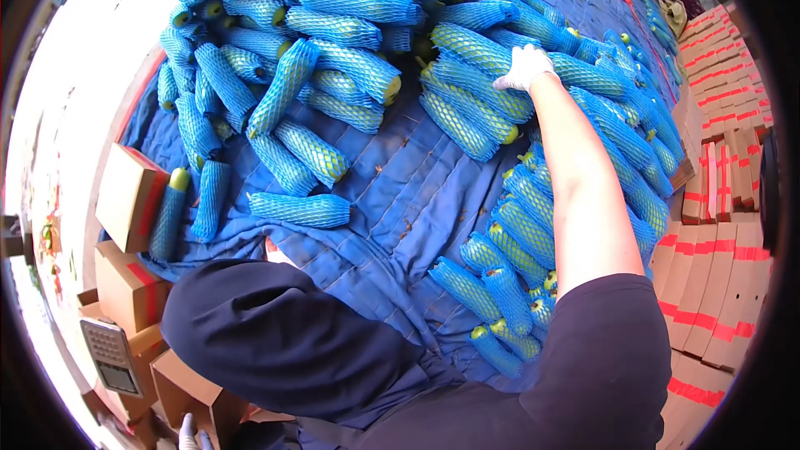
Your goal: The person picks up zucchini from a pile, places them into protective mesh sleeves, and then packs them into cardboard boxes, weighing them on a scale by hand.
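Observation:
My right hand (pixel 527 68), in a white glove, reaches far forward into the right-hand pile. Its fingers are closed over a long green gourd in a blue foam net (pixel 479 46), which lies among others of the same kind. At the bottom left edge, only the gloved fingers of my left hand (pixel 192 435) show, against the side of an open cardboard box (pixel 187 379). The rest of that hand is cut off by the frame. Between the piles, a lone netted gourd (pixel 300 210) lies on the blue quilted blanket (pixel 392 175).
Another large heap of netted gourds (pixel 342 0) rises at the back left. Cardboard boxes with red tape (pixel 137 200) stand at the left, beside a grey device with keys and a display (pixel 110 354). Many taped cartons (pixel 708 292) line the right side. Dark cloth (pixel 283 342) fills the lower foreground.

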`<action>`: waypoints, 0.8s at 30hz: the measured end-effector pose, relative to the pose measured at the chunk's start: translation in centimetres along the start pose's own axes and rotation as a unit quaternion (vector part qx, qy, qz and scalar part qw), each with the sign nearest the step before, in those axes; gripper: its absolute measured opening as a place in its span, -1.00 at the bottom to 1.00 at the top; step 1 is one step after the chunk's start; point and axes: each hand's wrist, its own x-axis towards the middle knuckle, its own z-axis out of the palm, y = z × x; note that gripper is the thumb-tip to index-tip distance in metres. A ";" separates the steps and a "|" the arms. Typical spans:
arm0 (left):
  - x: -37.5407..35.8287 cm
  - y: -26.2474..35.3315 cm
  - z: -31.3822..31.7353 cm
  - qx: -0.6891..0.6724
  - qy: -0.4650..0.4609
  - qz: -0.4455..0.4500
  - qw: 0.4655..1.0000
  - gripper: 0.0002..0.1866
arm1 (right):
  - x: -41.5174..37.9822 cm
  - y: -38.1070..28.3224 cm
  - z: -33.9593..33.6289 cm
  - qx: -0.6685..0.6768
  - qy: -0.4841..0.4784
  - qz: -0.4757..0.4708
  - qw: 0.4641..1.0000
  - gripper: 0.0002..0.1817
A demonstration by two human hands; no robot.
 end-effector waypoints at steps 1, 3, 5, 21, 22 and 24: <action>0.2 1.2 -0.6 -0.029 0.055 0.020 0.998 -0.64 | -0.5 -0.4 -0.9 -0.064 -0.055 -0.015 0.996 0.19; 0.8 5.0 -2.2 -0.071 0.144 0.029 0.987 -0.65 | -0.6 -0.3 1.0 0.016 0.002 -0.022 1.000 0.07; 1.4 8.8 -3.2 -0.136 0.237 0.101 0.957 -0.67 | -2.5 -1.8 2.4 0.054 0.033 -0.050 0.997 -0.01; 8.0 31.7 3.5 -0.793 -0.316 0.053 0.519 -0.24 | -29.0 -9.1 5.8 0.719 -0.422 -0.365 0.415 0.19; 7.5 31.0 3.2 -0.836 -0.284 0.051 0.467 -0.30 | -27.1 -8.7 5.7 0.755 -0.351 -0.358 0.422 0.05; 7.9 27.5 2.7 -0.857 -0.223 0.098 0.455 -0.25 | -19.6 -7.2 7.2 0.769 -0.172 -0.295 0.541 -0.13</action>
